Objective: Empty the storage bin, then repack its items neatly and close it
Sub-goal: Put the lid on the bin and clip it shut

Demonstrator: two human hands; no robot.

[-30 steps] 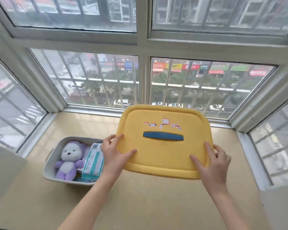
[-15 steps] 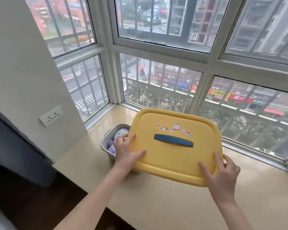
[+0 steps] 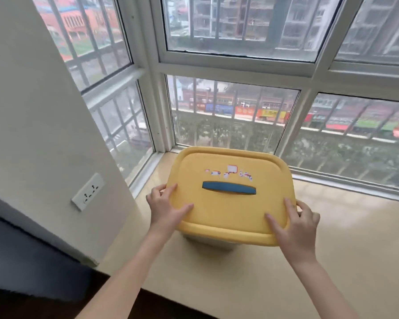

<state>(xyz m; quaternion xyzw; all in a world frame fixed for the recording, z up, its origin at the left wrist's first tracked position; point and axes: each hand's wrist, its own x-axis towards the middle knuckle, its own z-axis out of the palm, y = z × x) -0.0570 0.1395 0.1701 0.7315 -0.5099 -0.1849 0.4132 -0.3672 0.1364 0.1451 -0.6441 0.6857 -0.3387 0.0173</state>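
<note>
Fingers of the left hand grasp the left edge of a rounded yellow plastic lid: the thumb lies flat on top and the others curl round the rim. (Well to the left of the lid, a white rectangular wall socket sits on the pale wall.) At the lid's middle a dark blue bar-shaped handle lies flat in its recess, with a row of small red-and-white stickers just behind it. Under the lid's near edge shows a slice of the grey plastic storage bin, which the lid covers from above. Whether the lid is seated all round I cannot tell, and the bin's contents are hidden. At the lid's near right corner the right hand grasps it too, thumb and first finger spread on the top face, the remaining fingers hooked over the right rim. Bin and lid stand on a beige, glossy window-sill surface that runs on to the right of the lid. Behind the lid rise white-framed barred windows looking onto a street.
</note>
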